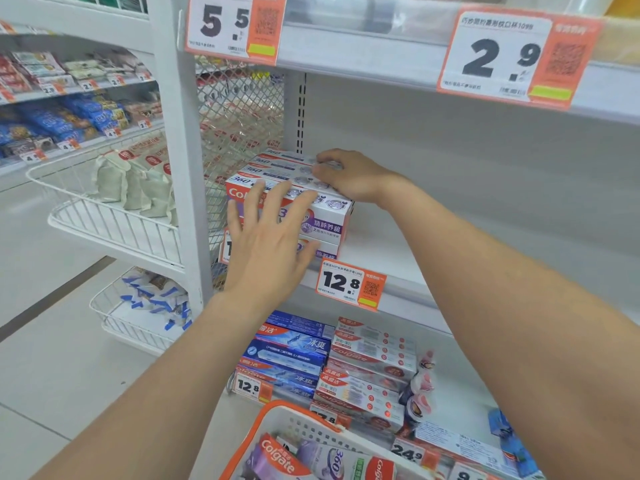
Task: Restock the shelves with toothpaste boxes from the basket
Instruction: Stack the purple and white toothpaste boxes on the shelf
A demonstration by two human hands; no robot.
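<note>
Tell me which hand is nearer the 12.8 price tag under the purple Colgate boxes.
Left. The left hand presses the front of the purple boxes, just up-left of the price tag; the right hand rests on top of them, farther above it.

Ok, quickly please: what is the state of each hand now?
Left hand: open, fingers spread, pressing the front of the toothpaste boxes.
Right hand: rests on top of the boxes; grip cannot be told.

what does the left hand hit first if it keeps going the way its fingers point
The left hand would meet the front of the Colgate 360 boxes; it may already touch them.
</note>
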